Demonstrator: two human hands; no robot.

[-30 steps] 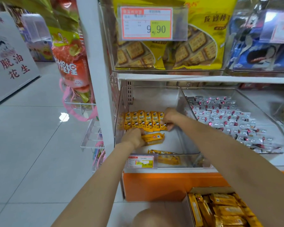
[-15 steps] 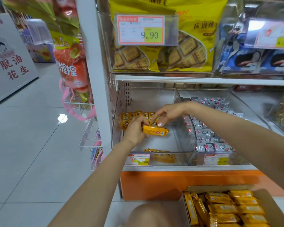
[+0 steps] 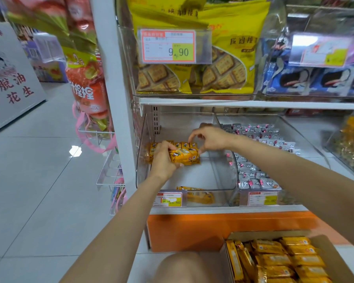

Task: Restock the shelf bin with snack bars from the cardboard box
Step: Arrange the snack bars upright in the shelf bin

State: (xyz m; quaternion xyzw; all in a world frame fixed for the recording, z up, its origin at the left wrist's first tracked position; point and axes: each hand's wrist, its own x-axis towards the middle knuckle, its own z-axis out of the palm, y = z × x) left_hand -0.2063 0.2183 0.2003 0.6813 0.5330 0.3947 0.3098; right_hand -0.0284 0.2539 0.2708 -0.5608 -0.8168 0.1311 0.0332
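Gripping a yellow snack bar (image 3: 184, 156) in my left hand (image 3: 163, 161), I hold it inside the clear shelf bin (image 3: 223, 176), just before the row of bars (image 3: 183, 144) at the back. My right hand (image 3: 211, 138) curls at its far end; whether it grips, I cannot tell.

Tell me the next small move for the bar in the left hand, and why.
Probably stand it at the right end of the row of bars. The left hand grips one snack bar just before that row, the right hand is at its end, and the bin floor beside it is bare.
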